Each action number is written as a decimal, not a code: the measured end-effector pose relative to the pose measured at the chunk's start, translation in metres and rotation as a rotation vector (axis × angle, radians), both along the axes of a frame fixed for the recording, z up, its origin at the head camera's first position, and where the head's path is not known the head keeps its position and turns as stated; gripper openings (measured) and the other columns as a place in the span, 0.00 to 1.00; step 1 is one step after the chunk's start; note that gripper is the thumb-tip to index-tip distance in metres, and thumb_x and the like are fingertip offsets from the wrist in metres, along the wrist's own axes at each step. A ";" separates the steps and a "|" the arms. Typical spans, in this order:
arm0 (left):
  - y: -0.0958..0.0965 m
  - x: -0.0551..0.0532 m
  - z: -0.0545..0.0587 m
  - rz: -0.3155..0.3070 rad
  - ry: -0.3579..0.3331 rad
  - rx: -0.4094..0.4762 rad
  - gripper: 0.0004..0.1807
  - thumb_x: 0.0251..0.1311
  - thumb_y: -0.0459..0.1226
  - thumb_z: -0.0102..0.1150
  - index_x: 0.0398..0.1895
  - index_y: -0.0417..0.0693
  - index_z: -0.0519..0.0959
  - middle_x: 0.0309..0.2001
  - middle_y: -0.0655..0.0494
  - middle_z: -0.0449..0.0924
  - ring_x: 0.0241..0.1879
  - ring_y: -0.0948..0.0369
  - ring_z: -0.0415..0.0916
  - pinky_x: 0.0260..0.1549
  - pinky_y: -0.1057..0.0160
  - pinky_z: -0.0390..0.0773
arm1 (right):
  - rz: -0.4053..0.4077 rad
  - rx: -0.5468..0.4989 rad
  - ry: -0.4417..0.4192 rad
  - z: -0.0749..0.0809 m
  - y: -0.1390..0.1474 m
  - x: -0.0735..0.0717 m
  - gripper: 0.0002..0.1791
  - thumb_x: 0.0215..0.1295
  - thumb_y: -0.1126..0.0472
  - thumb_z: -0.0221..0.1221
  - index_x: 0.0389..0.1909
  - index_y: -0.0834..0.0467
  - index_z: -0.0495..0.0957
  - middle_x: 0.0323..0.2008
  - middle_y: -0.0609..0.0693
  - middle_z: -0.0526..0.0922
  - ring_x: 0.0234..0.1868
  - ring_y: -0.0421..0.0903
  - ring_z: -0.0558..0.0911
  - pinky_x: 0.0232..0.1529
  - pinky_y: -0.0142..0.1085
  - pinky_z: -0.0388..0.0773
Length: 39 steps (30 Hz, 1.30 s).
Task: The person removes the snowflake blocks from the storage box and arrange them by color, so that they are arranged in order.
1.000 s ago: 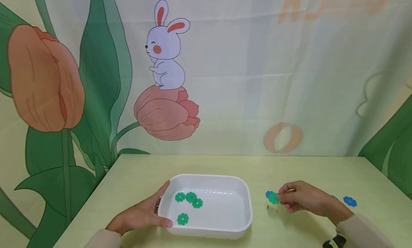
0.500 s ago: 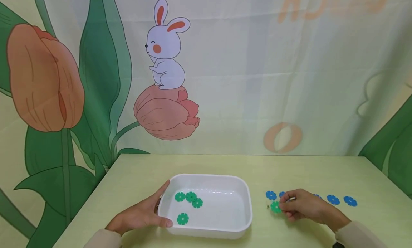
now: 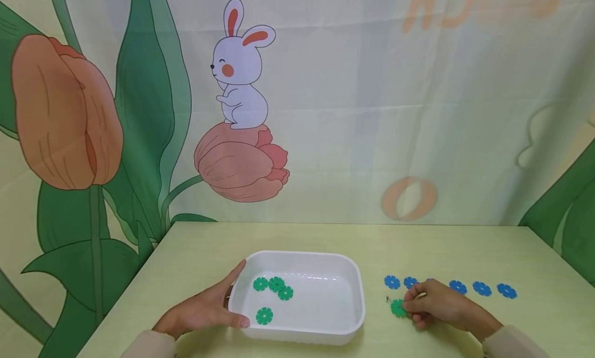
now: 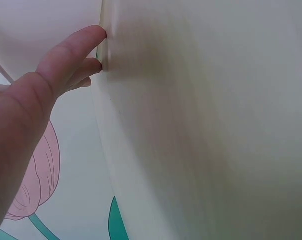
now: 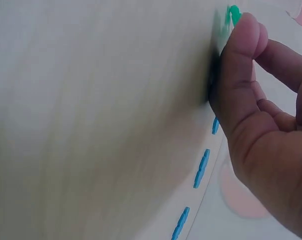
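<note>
My left hand holds a white plastic tray by its left end, thumb at the near corner and fingers along the far side. Several green snowflake discs lie in the left part of that tray. To the right of it, my right hand pinches one more green snowflake disc between thumb and fingers, low over the table. In the right wrist view the thumb covers most of this disc, and only a green edge shows past the fingertips.
A row of blue snowflake discs runs along the table behind my right hand, which partly hides one. A tiny dark speck lies left of the held disc. A printed cloth hangs behind the table.
My right hand has come down and toward me with the green disc, uncovering more of the blue row. My left hand and the tray have stayed in place.
</note>
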State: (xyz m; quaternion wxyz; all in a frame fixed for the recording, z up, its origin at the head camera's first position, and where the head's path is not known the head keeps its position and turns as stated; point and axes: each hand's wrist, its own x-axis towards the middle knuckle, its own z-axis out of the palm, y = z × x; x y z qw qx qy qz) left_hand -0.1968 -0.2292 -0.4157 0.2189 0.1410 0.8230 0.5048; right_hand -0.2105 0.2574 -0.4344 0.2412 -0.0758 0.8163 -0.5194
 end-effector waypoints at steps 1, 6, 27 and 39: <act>0.000 0.000 0.000 -0.001 0.000 0.001 0.67 0.55 0.43 0.75 0.81 0.51 0.30 0.75 0.38 0.49 0.65 0.46 0.62 0.66 0.41 0.60 | -0.002 0.000 0.003 0.000 0.000 0.000 0.06 0.70 0.67 0.58 0.40 0.69 0.76 0.28 0.53 0.80 0.27 0.42 0.77 0.31 0.35 0.81; 0.000 0.001 0.000 0.001 0.000 -0.008 0.67 0.54 0.43 0.75 0.81 0.52 0.30 0.75 0.38 0.48 0.65 0.46 0.61 0.67 0.41 0.58 | -0.049 0.072 0.040 -0.001 -0.006 0.002 0.05 0.67 0.68 0.61 0.37 0.68 0.77 0.26 0.53 0.80 0.25 0.42 0.78 0.29 0.35 0.82; 0.000 0.000 0.001 -0.009 -0.009 0.014 0.67 0.55 0.41 0.75 0.81 0.51 0.29 0.75 0.38 0.49 0.64 0.48 0.63 0.66 0.46 0.62 | -0.244 0.290 0.013 -0.002 -0.027 -0.001 0.04 0.61 0.72 0.63 0.30 0.65 0.77 0.24 0.54 0.80 0.22 0.44 0.79 0.27 0.35 0.81; 0.001 0.001 0.002 0.012 -0.022 -0.004 0.67 0.54 0.42 0.75 0.81 0.51 0.30 0.76 0.38 0.47 0.66 0.46 0.60 0.67 0.41 0.58 | -0.177 0.241 0.078 0.025 -0.025 0.001 0.04 0.65 0.70 0.61 0.31 0.67 0.77 0.25 0.55 0.80 0.23 0.45 0.80 0.29 0.38 0.83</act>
